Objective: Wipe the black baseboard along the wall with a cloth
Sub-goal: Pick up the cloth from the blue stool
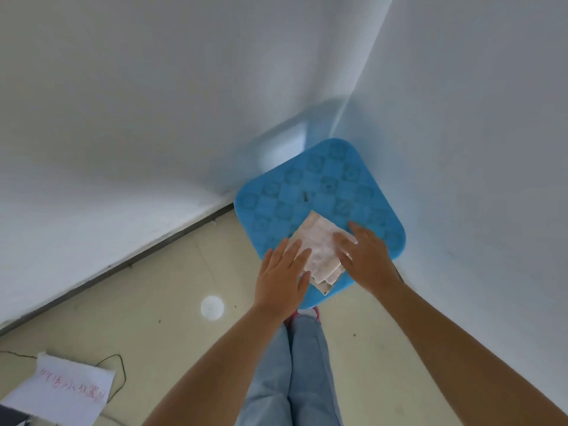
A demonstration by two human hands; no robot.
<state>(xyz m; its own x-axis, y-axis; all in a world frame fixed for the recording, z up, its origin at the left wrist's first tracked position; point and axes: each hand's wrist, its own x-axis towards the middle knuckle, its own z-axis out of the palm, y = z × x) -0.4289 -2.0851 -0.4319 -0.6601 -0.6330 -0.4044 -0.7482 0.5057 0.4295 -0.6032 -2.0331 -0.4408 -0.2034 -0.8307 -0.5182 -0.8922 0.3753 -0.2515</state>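
A folded whitish cloth [319, 245] lies on the seat of a blue plastic stool [319, 192] set in the corner of two white walls. My left hand [284, 276] lies flat with straight fingers on the cloth's left edge. My right hand [365, 258] rests flat on its right edge, fingers spread. The dark baseboard [123, 267] runs along the foot of the left wall, from the stool down to the lower left.
The beige tiled floor shows a bright light spot [212, 307]. A white sheet with red writing [58, 392] and a thin black cable [118, 373] lie at the lower left. My legs in light jeans [295, 370] stand just before the stool.
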